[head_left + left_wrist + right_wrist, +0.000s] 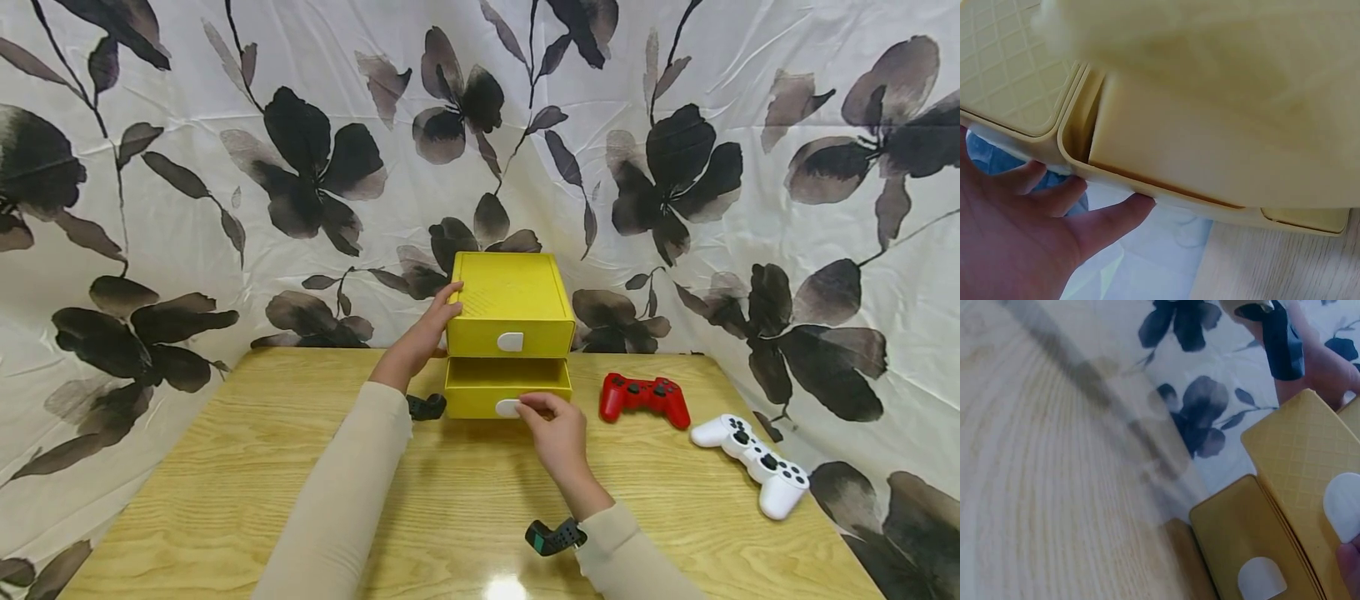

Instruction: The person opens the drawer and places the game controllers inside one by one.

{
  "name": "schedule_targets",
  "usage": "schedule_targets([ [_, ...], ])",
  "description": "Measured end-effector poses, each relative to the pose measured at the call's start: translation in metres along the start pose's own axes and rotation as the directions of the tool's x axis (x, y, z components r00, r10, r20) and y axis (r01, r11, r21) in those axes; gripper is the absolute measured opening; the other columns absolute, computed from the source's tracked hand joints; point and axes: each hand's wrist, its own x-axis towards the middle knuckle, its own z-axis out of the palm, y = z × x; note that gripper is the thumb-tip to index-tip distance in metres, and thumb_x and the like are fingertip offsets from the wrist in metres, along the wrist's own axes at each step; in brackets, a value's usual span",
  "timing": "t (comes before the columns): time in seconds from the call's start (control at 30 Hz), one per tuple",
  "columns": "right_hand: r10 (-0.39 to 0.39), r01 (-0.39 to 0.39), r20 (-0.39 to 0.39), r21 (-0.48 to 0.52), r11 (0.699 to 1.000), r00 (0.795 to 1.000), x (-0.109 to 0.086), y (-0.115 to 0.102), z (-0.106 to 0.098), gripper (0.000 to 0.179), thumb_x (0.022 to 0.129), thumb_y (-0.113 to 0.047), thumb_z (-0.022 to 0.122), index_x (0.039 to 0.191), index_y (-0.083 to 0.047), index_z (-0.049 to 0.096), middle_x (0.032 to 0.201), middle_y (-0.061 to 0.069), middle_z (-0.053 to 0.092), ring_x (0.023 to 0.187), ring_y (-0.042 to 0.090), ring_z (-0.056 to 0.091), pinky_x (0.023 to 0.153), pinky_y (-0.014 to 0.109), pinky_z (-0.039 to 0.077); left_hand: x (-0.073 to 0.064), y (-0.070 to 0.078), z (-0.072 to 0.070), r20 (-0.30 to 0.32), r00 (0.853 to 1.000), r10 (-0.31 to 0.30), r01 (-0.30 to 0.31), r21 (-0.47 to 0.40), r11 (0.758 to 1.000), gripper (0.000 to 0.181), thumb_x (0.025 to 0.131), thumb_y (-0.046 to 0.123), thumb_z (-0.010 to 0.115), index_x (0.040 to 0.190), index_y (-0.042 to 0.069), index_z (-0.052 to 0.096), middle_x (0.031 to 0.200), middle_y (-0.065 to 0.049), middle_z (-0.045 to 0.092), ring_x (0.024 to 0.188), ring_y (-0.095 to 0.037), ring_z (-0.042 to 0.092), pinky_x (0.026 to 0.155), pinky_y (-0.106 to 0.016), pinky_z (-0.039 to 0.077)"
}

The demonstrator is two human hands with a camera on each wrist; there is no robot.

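Observation:
A small yellow two-drawer box (510,283) stands near the back of the table, its lower drawer (471,405) pulled out toward me. My left hand (426,335) rests against the box's left side, fingers stretched along it; the left wrist view shows its fingertips (1140,203) at the box's edge. With thumb and fingertips, my right hand (561,433) pinches the white handle tab (506,407) of the lower drawer. The upper drawer's white tab (510,342) is untouched, and that drawer sits flush. In the right wrist view the right fingers (1349,565) show only at the edge.
Right of the box lie a red game controller (643,398) and, nearer the table's right edge, a white one (753,462). A flower-printed cloth (450,100) hangs close behind the wooden table (247,450). Dark straps (553,537) circle both wrists.

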Motion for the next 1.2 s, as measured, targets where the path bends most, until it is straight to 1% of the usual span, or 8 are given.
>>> schedule_targets([
  [0.2,0.009,-0.009,0.01,0.016,1.0,1.0,-0.007,-0.002,-0.003,0.008,0.076,-0.02,0.073,0.084,-0.02,0.071,0.084,-0.002,0.069,0.074,0.012,0.06,0.059,0.02,0.048,-0.001,0.001,0.0,-0.013,1.0,-0.003,0.003,0.014,1.0,0.048,0.09,0.056,0.035,0.133,0.055,0.015,0.152,0.012,-0.005,0.141,-0.027,0.01,0.095,-0.067,0.028],
  [0.3,0.007,-0.007,0.009,0.03,1.0,1.0,-0.01,-0.002,-0.004,0.008,0.075,-0.019,0.073,0.083,-0.02,0.071,0.084,-0.001,0.069,0.074,0.012,0.061,0.059,0.02,0.049,-0.004,0.005,0.001,-0.002,1.0,-0.003,0.003,0.01,1.0,0.049,0.091,0.053,0.035,0.136,0.052,0.014,0.153,0.009,-0.006,0.141,-0.027,0.009,0.094,-0.068,0.028],
  [0.5,-0.005,0.004,0.011,0.058,0.998,1.0,-0.014,-0.002,-0.006,0.009,0.075,-0.018,0.073,0.084,-0.019,0.071,0.085,-0.001,0.069,0.074,0.012,0.061,0.06,0.02,0.049,-0.017,0.02,0.003,0.021,1.0,-0.008,0.009,-0.001,1.0,0.051,0.094,0.047,0.034,0.14,0.043,0.012,0.153,0.005,-0.008,0.141,-0.03,0.006,0.096,-0.068,0.026],
  [0.6,-0.011,0.01,0.009,0.068,0.998,1.0,-0.015,-0.001,-0.006,0.009,0.075,-0.017,0.074,0.084,-0.019,0.071,0.085,0.0,0.069,0.074,0.012,0.062,0.06,0.02,0.05,-0.019,0.021,0.004,0.019,1.0,-0.012,0.012,-0.002,1.0,0.052,0.094,0.046,0.033,0.141,0.042,0.011,0.153,0.005,-0.007,0.141,-0.03,0.006,0.096,-0.068,0.026],
  [0.7,-0.013,0.012,0.01,0.069,0.998,1.0,-0.016,0.0,-0.006,0.009,0.075,-0.017,0.073,0.084,-0.019,0.071,0.085,0.0,0.069,0.074,0.012,0.062,0.06,0.02,0.05,-0.014,0.016,0.004,0.013,1.0,-0.018,0.018,0.001,1.0,0.05,0.094,0.048,0.034,0.139,0.046,0.012,0.153,0.006,-0.007,0.141,-0.031,0.006,0.095,-0.068,0.027],
  [0.87,-0.008,0.008,0.013,0.073,0.997,1.0,-0.017,-0.001,-0.006,0.009,0.075,-0.017,0.073,0.084,-0.019,0.071,0.085,0.001,0.069,0.073,0.012,0.063,0.061,0.02,0.051,-0.005,0.004,-0.001,0.022,1.0,-0.021,0.02,0.029,0.999,0.048,0.09,0.057,0.034,0.133,0.058,0.012,0.152,0.011,-0.008,0.141,-0.031,0.005,0.093,-0.069,0.029],
  [1.03,-0.004,0.003,0.013,0.058,0.998,1.0,-0.02,-0.001,-0.008,0.009,0.076,-0.018,0.073,0.085,-0.02,0.071,0.086,0.0,0.069,0.074,0.012,0.062,0.059,0.02,0.049,-0.007,0.006,-0.005,0.043,0.998,-0.034,0.032,0.041,0.999,0.047,0.088,0.061,0.037,0.129,0.062,0.014,0.152,0.012,-0.006,0.141,-0.031,0.007,0.092,-0.067,0.033],
  [1.2,-0.003,0.002,0.014,0.051,0.999,1.0,-0.023,-0.001,-0.009,0.009,0.076,-0.019,0.072,0.085,-0.02,0.071,0.086,0.0,0.07,0.076,0.012,0.062,0.06,0.019,0.049,-0.01,0.008,-0.005,0.055,0.998,-0.029,0.026,0.059,0.998,0.048,0.088,0.061,0.036,0.13,0.062,0.012,0.152,0.013,-0.006,0.141,-0.03,0.008,0.091,-0.065,0.035],
])
